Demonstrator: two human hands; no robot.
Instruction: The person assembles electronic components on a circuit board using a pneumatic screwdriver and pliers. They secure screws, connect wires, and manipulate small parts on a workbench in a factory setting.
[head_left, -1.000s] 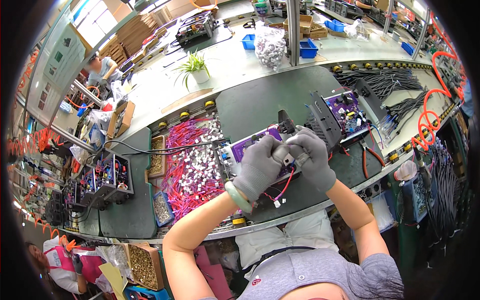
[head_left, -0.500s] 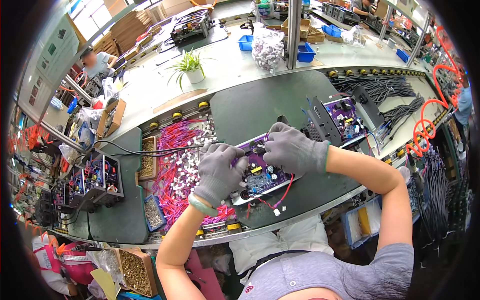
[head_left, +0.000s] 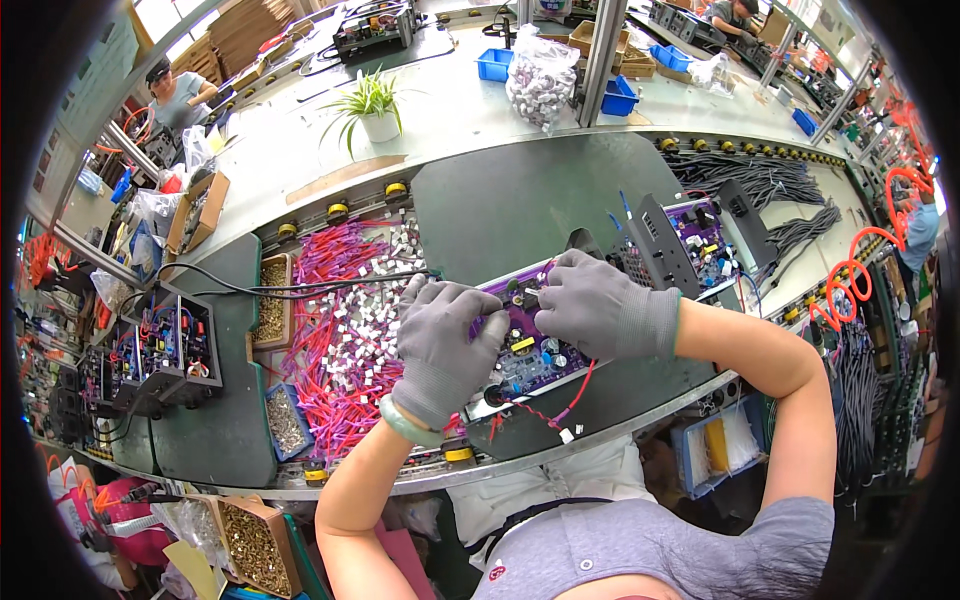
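A purple circuit board in a pale metal tray lies in front of me, its parts partly covered by my gloved hands. My left hand, in a grey glove, bends its fingers over the board's left side; what they grip is hidden. My right hand, gloved alike, is closed in a pinch over the board's far right part, near a small white piece. I cannot make out what it pinches. A red wire with a white plug hangs off the near edge. Black cables run to beside my left fingertips.
Left of the board lies a pile of red-purple wires with white plugs. Screw boxes and an opened black unit stand farther left. At right are another board unit, black cable bundles and a coiled orange hose.
The whole view has shifted slightly. Both hands stay over the board, with only small movement of the fingers.
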